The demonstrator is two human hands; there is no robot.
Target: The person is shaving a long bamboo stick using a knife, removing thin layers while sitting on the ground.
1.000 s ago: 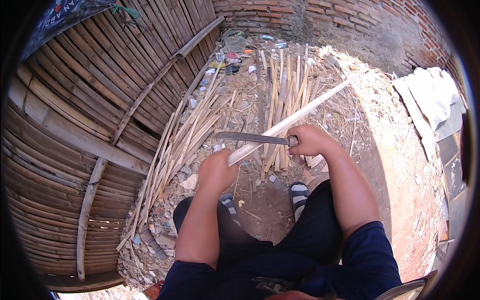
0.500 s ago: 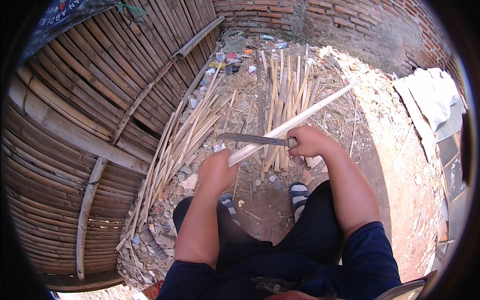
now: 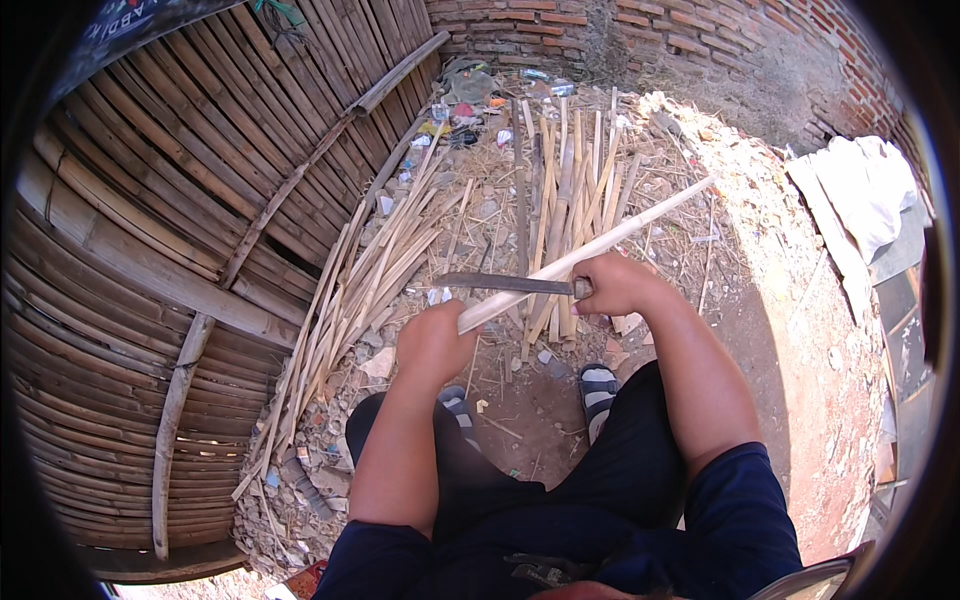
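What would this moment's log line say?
left hand: grips pale strip near its lower end | right hand: holds knife | knife: crosses pale strip | nearby: thin strips lying loose

The knife shows a dark, matt metal blade, while the long strip is of pale, smooth wood or bamboo. The slatted wall is of weathered, dull bamboo, the brick wall of rough, unglazed brick. The shirt is matt dark cloth; the ground is coarse and earthy, and the creased white sheet is cloth or plastic, which cannot be told.
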